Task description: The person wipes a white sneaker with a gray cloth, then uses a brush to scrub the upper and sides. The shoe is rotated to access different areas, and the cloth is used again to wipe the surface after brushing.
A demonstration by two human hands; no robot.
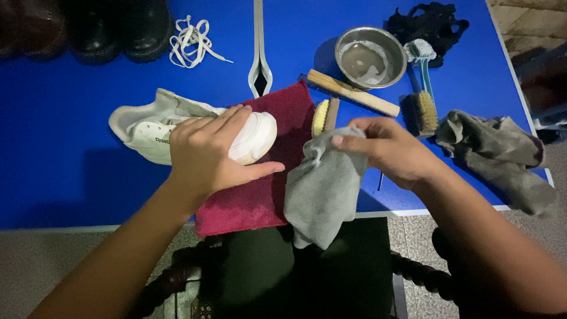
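Here the left hand [204, 150] clasps the white sneaker [177, 127], toe pointing right; the right hand [393, 147] pinches a grey cloth [325, 189].

A blue table [71, 177] with a pale edge fills most of the view — dim light, soft shadows. Below it lies speckled grey floor [53, 266]; a dark turned-wood chair [413, 269] stands at the near edge.
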